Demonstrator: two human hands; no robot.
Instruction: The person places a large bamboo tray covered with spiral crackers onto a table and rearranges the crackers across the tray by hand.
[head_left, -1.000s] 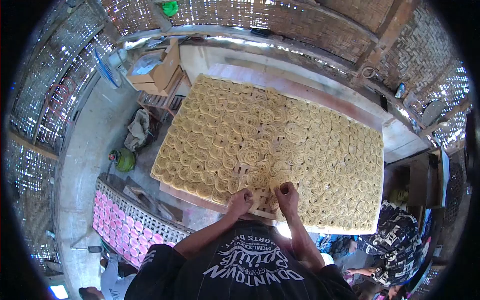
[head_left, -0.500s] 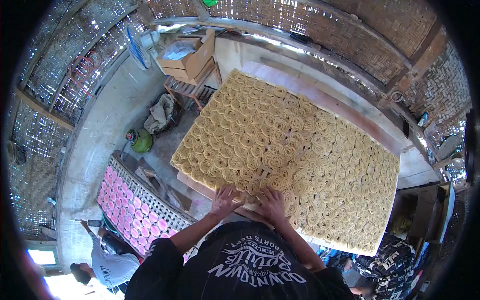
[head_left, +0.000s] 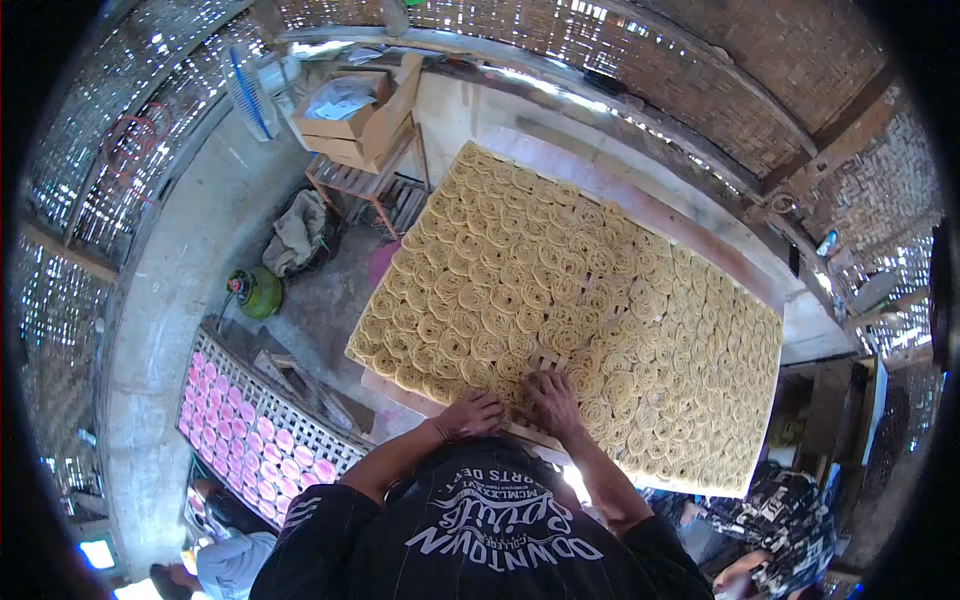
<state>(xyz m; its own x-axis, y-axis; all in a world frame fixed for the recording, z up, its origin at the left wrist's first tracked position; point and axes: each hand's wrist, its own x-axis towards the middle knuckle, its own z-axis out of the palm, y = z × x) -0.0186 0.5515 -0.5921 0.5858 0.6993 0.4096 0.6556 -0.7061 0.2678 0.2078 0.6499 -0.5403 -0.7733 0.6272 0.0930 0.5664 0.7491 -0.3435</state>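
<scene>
A broad layer of yellow, noodle-like coils [head_left: 470, 290] covers the large raised surface in front of me. At its near edge my left hand [head_left: 470, 416] lies over the outermost coils, its fingers stretched to the right. Beside it, my right hand [head_left: 550, 402] rests with fingers apart and bent downward, touching the coils next to a small gap where slats [head_left: 546, 357] show. Between the two hands sits a single coil [head_left: 508, 392], partly covered by fingers. I see no coil lifted off the surface.
Pink-and-white rounds lie on a woven rack [head_left: 290, 425] at the lower left. Behind it stand a green gas cylinder [head_left: 262, 294], a cardboard box [head_left: 345, 125] on a small table and a fan [head_left: 248, 92]. A person in patterned clothing [head_left: 775, 525] is at lower right, another [head_left: 235, 565] at lower left.
Both hands have shifted slightly at the near edge, the left one toward the right and lower. The slatted gap by my right hand shows more clearly. The view has turned slightly.
</scene>
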